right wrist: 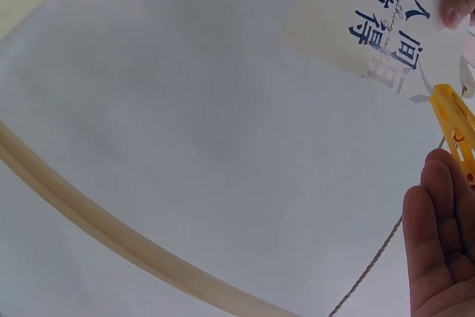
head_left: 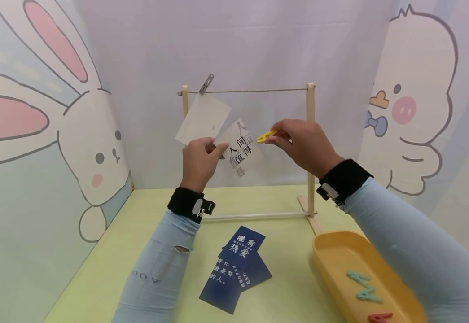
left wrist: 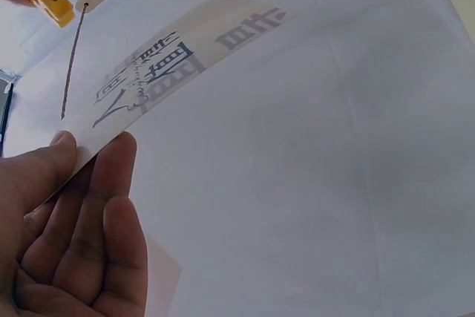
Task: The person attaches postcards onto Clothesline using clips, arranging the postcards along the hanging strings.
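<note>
Between thumb and fingers my left hand [head_left: 203, 162] pinches a white card [head_left: 240, 146] printed with dark and grey characters. Its grip is at the card's left edge. My right hand [head_left: 308, 144] pinches a yellow clothespin [head_left: 265, 136], whose tip points at the card with a small gap in the head view. Behind the left hand, a blank cream card [head_left: 203, 117] hangs tilted from a twine line [head_left: 258, 91], held by a grey clothespin [head_left: 207, 84]. The twine runs between the two posts of a wooden frame [head_left: 310, 107].
Several dark blue cards [head_left: 222, 280] with white characters overlap on the pale green table [head_left: 287, 251]. A yellow tray [head_left: 331, 269] at the lower right holds teal clothespins [head_left: 365, 287] and a red clothespin [head_left: 379, 317]. Printed curtains stand at both sides and the back.
</note>
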{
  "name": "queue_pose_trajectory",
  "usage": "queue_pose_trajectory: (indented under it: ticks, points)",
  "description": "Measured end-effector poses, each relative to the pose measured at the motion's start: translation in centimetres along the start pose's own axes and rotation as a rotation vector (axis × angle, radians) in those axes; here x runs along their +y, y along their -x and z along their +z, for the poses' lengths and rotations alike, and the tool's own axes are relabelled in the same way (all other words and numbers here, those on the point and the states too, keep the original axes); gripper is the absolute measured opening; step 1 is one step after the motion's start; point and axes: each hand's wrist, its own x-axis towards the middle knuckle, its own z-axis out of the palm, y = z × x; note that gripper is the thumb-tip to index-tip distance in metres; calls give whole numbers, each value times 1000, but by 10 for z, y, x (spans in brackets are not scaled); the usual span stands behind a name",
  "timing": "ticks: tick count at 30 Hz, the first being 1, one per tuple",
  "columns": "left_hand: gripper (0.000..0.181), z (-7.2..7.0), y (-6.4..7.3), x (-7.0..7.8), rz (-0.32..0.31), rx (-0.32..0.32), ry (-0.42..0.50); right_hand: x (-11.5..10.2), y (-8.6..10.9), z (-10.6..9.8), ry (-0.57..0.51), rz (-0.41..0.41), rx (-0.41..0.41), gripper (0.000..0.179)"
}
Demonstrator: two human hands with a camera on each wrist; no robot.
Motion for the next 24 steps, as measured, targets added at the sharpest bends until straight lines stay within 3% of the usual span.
queue_pose_trajectory:
  ticks: [11,24]
  points:
    - [28,-14,-19,11,11,39,-44,-3,-33,-15,49,-14,12,34]
    - [29,-21,-33,21,21,42,-59,-2,-52,-11,36,15,38,34]
